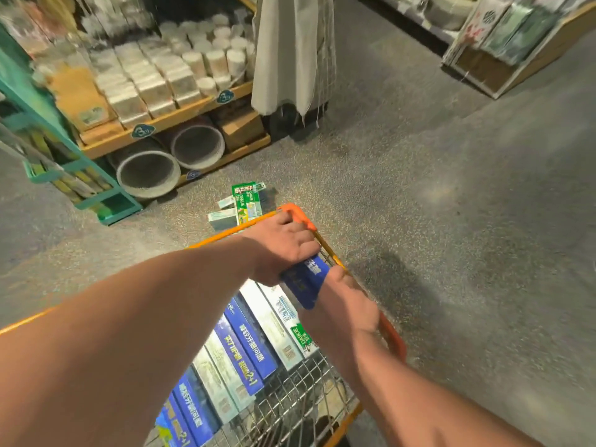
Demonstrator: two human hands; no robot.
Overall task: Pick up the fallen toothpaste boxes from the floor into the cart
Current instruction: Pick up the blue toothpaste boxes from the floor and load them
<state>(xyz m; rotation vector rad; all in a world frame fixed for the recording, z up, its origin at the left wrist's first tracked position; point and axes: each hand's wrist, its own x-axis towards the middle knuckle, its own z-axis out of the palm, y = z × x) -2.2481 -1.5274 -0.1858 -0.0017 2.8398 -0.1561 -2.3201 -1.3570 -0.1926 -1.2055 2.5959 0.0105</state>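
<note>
Blue toothpaste box (304, 280) going into cart (392, 337), held between both hands.
Left hand (283, 245) and right hand (346, 304) each closed on an end. Risk: box topples row (238, 346); more boxes (240, 206) on floor (451, 188) ahead.

On the green toothpaste box (246, 201) lying on the floor I can read "DARLIE", and the same word shows on the green end of a white box (301, 337) in my cart (325, 395). The long blue boxes (243, 356) in the cart carry Chinese characters I can't make out, ending in "2+1". The dark tag (143, 130) on the wooden shelf edge (180, 116) shows a "3", while the print on the blue box (306, 279) between my hands is too blurred to read.
</note>
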